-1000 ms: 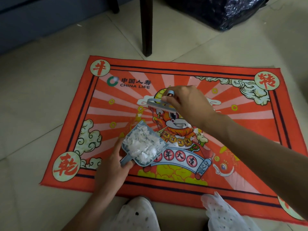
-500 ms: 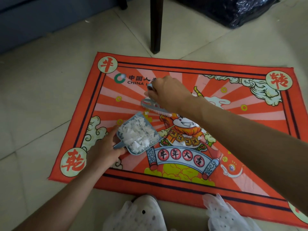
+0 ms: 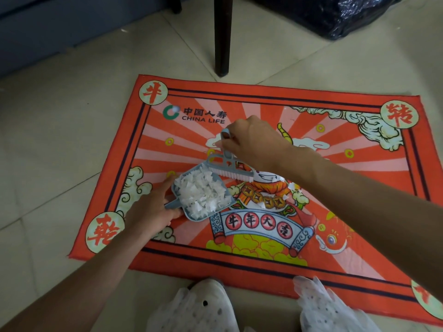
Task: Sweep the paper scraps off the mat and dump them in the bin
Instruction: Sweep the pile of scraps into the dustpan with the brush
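1. Mat (image 3: 359, 255), red and printed with a cartoon, lies flat on the tiled floor (image 3: 48, 140) and fills most of the view; a dark chair leg (image 3: 223, 37) stands just beyond its far edge, and a black plastic bag (image 3: 335, 13), possibly the bin liner, sits well apart at the top right.
2. Dustpan (image 3: 229, 200), small and grey-blue, rests on the mat left of centre, heaped with white paper scraps (image 3: 200, 194). The left hand (image 3: 153, 212) has its grip closed round the short handle.
3. Brush (image 3: 230, 170) stands with its bristles at the pan's far lip. The right hand (image 3: 254, 140) pinches the upright handle, its grip curled tight around it.
4. Loose scraps (image 3: 291, 186) lie on the mat just right of the pan, over the cartoon's coins, and one small bit (image 3: 176, 108) sits on the logo near the far left corner.
5. Risk, as I judge it: the pan is piled near its rim, so another firm stroke could push paper over the sides, and any tilt while carrying it to the bin would spill the light scraps back on the floor.
6. Stray bits far from the pan are easy to overlook.
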`<act>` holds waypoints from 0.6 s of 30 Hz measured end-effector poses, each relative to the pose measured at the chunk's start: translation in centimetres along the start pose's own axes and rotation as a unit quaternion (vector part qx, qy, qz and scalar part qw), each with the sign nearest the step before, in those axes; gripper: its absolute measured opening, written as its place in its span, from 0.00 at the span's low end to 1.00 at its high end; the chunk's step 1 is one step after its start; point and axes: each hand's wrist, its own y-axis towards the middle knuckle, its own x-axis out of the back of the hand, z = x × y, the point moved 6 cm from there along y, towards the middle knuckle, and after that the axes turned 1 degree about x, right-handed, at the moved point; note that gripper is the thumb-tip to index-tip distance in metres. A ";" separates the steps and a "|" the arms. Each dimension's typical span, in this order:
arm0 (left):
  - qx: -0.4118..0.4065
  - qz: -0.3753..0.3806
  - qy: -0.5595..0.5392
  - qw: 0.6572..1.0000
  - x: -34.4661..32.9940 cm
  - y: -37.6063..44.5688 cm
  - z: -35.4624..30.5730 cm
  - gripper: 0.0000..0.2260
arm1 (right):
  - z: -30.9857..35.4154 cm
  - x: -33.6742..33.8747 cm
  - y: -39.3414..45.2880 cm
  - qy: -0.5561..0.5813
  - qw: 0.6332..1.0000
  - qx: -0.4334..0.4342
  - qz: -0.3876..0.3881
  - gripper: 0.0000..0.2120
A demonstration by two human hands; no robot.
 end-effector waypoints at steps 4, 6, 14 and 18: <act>-0.026 -0.002 0.009 1.000 -0.1 -0.2 -0.6 0.41 | -1.0 0.9 -0.2 -0.012 0.999 -0.015 -0.029 0.17; -0.029 0.003 0.006 1.000 -0.2 -0.2 -0.9 0.40 | -1.7 1.5 -0.3 -0.015 0.999 -0.026 -0.042 0.17; -0.079 -0.013 0.057 0.995 -0.3 -1.4 -3.3 0.37 | -3.1 2.8 -2.7 -0.013 0.996 -0.034 -0.083 0.19; -0.100 -0.028 0.083 0.991 -0.6 -1.8 -4.4 0.41 | -3.9 2.9 -4.1 -0.020 0.994 -0.050 -0.095 0.19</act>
